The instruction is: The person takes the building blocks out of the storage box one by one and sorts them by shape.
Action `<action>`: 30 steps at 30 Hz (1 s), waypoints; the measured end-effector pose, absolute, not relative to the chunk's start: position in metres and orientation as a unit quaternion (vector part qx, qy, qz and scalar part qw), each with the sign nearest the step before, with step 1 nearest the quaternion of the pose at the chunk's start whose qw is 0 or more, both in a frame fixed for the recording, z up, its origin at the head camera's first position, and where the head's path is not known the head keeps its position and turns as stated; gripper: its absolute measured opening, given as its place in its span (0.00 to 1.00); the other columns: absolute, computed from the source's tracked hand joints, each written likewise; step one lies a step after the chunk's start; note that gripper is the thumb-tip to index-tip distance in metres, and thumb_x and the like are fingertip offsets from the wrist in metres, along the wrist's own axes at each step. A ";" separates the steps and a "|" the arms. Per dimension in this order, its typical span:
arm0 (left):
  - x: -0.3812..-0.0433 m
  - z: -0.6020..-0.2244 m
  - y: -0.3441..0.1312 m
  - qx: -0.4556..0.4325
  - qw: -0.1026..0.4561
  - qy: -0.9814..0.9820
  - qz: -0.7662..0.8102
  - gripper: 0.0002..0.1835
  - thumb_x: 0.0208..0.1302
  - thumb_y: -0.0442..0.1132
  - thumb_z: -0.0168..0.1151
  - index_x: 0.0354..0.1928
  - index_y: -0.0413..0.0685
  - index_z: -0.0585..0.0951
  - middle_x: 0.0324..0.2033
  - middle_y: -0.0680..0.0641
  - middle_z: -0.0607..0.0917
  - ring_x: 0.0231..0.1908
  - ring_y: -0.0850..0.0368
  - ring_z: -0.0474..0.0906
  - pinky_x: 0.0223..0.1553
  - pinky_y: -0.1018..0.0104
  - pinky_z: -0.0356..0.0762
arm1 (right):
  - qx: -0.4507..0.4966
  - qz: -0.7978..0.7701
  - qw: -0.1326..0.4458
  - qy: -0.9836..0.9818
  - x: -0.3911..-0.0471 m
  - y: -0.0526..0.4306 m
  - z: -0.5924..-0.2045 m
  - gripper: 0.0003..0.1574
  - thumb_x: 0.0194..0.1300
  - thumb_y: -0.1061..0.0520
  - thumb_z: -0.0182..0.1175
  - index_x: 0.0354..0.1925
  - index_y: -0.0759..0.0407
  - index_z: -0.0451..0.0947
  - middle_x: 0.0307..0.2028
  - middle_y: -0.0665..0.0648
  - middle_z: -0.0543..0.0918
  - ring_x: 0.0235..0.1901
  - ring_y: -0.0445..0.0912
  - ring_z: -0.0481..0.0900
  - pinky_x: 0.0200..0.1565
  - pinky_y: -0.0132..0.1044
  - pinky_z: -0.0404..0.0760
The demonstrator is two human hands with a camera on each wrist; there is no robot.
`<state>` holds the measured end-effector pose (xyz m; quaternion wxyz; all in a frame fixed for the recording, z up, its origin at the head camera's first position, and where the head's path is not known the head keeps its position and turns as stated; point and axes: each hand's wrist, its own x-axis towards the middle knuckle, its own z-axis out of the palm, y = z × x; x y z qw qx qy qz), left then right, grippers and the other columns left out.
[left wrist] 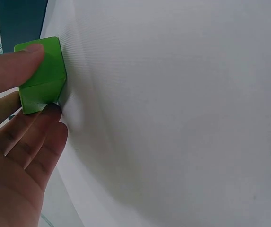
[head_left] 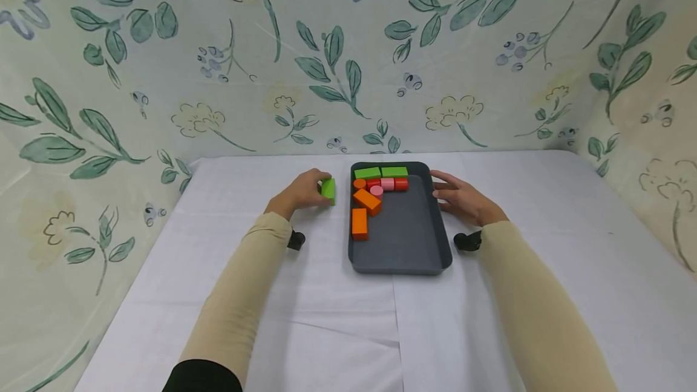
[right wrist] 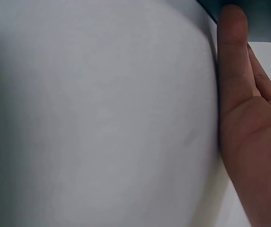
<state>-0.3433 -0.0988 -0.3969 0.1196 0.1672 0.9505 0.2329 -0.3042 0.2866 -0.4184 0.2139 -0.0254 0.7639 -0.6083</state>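
My left hand (head_left: 302, 191) pinches a green block (head_left: 328, 191) between thumb and fingers, just left of the dark grey tray (head_left: 408, 241). In the left wrist view the thumb lies across the face of the green block (left wrist: 44, 71), with fingertips at its lower edge. My right hand (head_left: 463, 198) rests at the tray's right side, fingers extended against the wall; the right wrist view shows a fingertip on the tray (right wrist: 263, 21). Inside the tray, two green blocks (head_left: 394, 172) line the far edge, above small red (head_left: 400, 184) and pink pieces (head_left: 387, 184). Two orange blocks (head_left: 359, 224) lie along the left.
A white cloth (head_left: 337, 319) with creases covers the table. Behind it hangs a floral curtain (head_left: 327, 107). Black wrist devices (head_left: 467, 241) sit under both wrists, close to the cloth. An orange round piece (head_left: 359, 184) lies in the tray's far left part.
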 end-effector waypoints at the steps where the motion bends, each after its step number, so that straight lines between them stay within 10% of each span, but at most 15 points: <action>1: -0.343 -0.397 -0.099 0.167 0.121 0.951 0.232 0.40 0.55 0.43 0.71 0.71 0.44 0.69 0.63 0.41 0.74 0.53 0.47 0.75 0.64 0.56 0.74 | -0.025 -0.607 0.214 0.765 -0.304 0.286 -0.418 0.45 0.74 0.59 0.49 0.80 0.44 0.41 0.80 0.60 0.44 0.79 0.58 0.48 0.76 0.56 0.54; 30: -0.339 -0.396 -0.099 0.167 0.130 0.950 0.231 0.41 0.58 0.43 0.70 0.73 0.46 0.66 0.65 0.41 0.73 0.56 0.46 0.74 0.66 0.55 0.73 | -0.021 -0.608 0.216 0.764 -0.303 0.286 -0.418 0.44 0.75 0.59 0.48 0.80 0.44 0.41 0.80 0.60 0.43 0.79 0.58 0.47 0.76 0.57 0.53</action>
